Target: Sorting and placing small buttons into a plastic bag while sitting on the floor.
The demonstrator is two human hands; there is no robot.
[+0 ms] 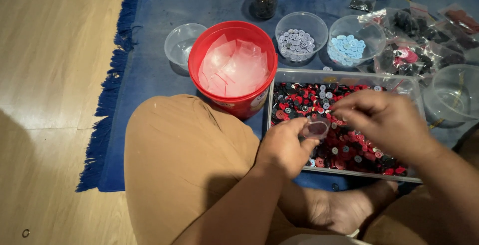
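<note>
Here, going from the left, a wooden floor (50,75) gives way to a blue fringed rug (149,75), on which stand an empty clear cup (182,43) and a red bucket (233,68) stuffed with small clear bags. Beside it, the person's left hand (284,147) is curled around a small clear bag (316,128), pinching it open at the near edge of a clear tray (344,78) full of red, black and grey buttons. The right hand (384,120) hovers just above the bag's mouth, fingertips pinched narrow as if on a button, though whether one is held cannot be told. The step looks like filling the bag from the tray; a next move would call for a steady drop into that small opening. Behind the tray sit bowls of pale grey buttons (299,40) and light blue buttons (352,48). Further right, filled bags (419,45) overlap and blur, and an empty bowl (451,95) is cut off.
</note>
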